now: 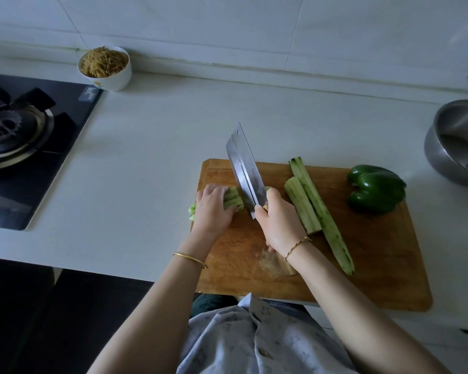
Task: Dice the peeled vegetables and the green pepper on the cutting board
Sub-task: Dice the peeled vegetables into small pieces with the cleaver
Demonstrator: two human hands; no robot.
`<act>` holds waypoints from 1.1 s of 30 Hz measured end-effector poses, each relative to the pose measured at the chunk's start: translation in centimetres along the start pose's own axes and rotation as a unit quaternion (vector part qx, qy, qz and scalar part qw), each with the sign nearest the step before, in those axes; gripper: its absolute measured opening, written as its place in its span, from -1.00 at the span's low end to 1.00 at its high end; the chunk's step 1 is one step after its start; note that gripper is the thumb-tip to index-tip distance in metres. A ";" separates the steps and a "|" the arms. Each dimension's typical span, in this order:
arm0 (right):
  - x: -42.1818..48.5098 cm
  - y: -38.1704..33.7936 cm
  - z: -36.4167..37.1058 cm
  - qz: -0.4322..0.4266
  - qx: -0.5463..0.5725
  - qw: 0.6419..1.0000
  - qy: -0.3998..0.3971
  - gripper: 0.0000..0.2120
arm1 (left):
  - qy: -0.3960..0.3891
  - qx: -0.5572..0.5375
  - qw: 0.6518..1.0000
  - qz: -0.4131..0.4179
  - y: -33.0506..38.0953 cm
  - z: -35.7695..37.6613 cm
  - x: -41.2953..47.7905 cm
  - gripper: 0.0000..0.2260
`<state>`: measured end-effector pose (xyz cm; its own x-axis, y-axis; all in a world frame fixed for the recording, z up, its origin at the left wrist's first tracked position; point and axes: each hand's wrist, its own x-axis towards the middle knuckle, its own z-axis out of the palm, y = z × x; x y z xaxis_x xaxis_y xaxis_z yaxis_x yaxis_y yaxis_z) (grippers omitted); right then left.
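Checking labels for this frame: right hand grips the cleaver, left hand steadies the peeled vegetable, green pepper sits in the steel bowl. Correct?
One error: the head view shows the green pepper lying on the cutting board, near its right end, not in the steel bowl. The rest stands: right hand grips the cleaver, left hand holds the peeled vegetable.

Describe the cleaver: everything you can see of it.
The cleaver has a broad rectangular blade of bright steel, with a small hole near its far upper corner. The right hand grips its handle, hiding nearly all of it. The blade stands on edge over the cutting board, pointing away, its edge down beside the peeled vegetable strips that the left hand holds. Whether it touches them is unclear.
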<state>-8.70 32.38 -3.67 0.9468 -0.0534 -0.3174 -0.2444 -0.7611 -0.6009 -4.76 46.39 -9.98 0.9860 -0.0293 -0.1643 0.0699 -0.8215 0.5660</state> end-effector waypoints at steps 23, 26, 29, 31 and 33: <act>0.8 0.2 1.2 0.023 0.023 0.999 -0.028 -0.89 | -0.003 -0.009 1.000 -0.003 0.2 -0.3 -0.1 -0.65; 0.7 1.0 1.0 0.025 0.064 0.997 -0.018 -0.86 | -0.017 0.010 1.000 0.015 0.1 -0.8 -0.2 -0.62; 0.5 1.5 0.6 0.037 0.095 0.995 -0.021 -0.84 | -0.013 0.040 0.999 0.016 0.0 -1.0 -0.4 -0.58; 0.3 1.6 0.3 0.040 0.107 0.993 -0.023 -0.83 | -0.007 0.043 0.999 0.015 0.0 -0.9 -0.4 -0.59; 0.1 1.5 0.1 0.035 0.107 0.993 -0.021 -0.83 | -0.006 0.045 0.999 0.019 0.1 -0.8 -0.4 -0.60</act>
<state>-8.96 31.31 -4.63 0.9171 -0.0709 -0.3924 -0.3531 -0.6015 -0.7166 -5.00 46.78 -9.18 0.9857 -0.0677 -0.1545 0.0183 -0.8676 0.4970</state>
